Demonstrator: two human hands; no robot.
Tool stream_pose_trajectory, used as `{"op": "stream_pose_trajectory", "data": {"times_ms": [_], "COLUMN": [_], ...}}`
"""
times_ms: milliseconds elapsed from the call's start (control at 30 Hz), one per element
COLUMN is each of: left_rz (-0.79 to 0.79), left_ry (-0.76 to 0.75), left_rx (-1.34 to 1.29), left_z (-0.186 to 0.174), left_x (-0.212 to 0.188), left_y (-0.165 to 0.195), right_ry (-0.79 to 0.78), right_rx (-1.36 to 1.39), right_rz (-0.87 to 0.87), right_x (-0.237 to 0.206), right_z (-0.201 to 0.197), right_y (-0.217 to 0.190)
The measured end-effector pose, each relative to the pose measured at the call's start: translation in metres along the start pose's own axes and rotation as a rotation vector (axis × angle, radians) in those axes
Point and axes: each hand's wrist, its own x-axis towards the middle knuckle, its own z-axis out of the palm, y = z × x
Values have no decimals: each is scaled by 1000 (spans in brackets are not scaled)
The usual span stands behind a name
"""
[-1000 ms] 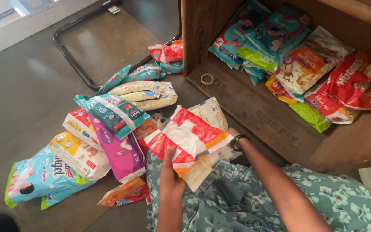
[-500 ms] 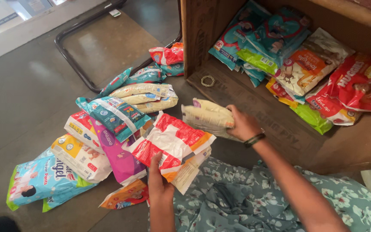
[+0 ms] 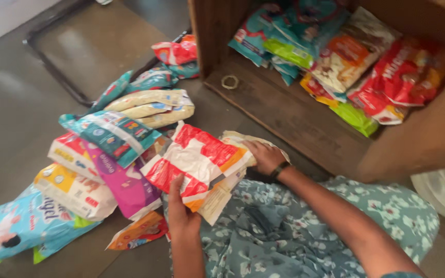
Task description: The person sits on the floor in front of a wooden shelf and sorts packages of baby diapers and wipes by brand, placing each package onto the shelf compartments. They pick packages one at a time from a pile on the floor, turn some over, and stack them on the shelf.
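1. Near left, on the grey floor (image 3: 21,118): a light blue soft pack (image 3: 24,226), lying flat; just right of it a white-and-yellow packet (image 3: 73,190) and a purple pouch (image 3: 124,183), overlapping.
2. Farther back: a teal glossy packet (image 3: 112,134) lies across the heap; behind it three cream, sausage-shaped packs (image 3: 153,107) lie side by side.
3. Centre: the left hand (image 3: 181,211), fingers curled and thumb on top, pinches the near edge of a red-and-white crinkled foil packet (image 3: 194,159).
4. Just right: the right hand (image 3: 264,156), fingers closed, grips a pale cream packet (image 3: 243,140) beside the red one.
5. Far right: a wooden crate (image 3: 294,110), open-fronted, holds blue, green, cream and red snack bags (image 3: 356,56) piled at its back.
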Motion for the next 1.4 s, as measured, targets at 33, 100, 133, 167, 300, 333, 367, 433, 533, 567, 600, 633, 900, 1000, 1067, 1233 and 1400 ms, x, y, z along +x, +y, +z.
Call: {"op": "stream_pose_trajectory", "data": {"times_ms": [33,100,133,167,300,333,367,433,533,567,600,633,900,1000,1067,1233,1400], "left_rz": [7,26,19,12,4,15,26,28,-7,-8,-6,-19,-139,-155,-175,-162,-131], "left_ry": [-6,-15,6,28,60,55,48,18,-32,-41,-53,-49,-94,-116,-130,-77,-96], "left_rx": [1,4,5,5,-9,4,18,41,70,84,94,100,154,171,156,155,179], "left_z": [0,-1,-1,0,5,7,9,13,21,24,29,34,61,64,64,62,69], "left_x": [-2,-5,-6,-7,-9,-10,-11,-14,-20,-21,-21,-20,-10,-10,-12,-16,-15], "left_y": [1,3,5,7,9,7,4,-1,-10,-13,-16,-20,-57,-65,-66,-58,-59], "right_ry": [14,-28,-46,4,-30,-95,-108,-129,124,188,257,328,952,1057,1148,479,145], "right_rx": [14,41,55,86,171,183,223,304,964,1113,1260,1403,1456,915,316,-173,-110], "right_rz": [-16,120,181,198,224,219,269,369,419,538,650,758,1135,1110,703,985,951], "right_x": [3,7,7,6,-2,-4,-6,-8,-12,-18,-26,-35,-128,-134,-129,-105,-96], "right_z": [-5,-15,-19,-21,-19,-16,-12,-7,-10,-13,-19,-24,-42,-36,-28,-36,-44], "right_y": [2,5,6,6,3,3,4,12,37,48,60,72,167,168,160,117,126]}}
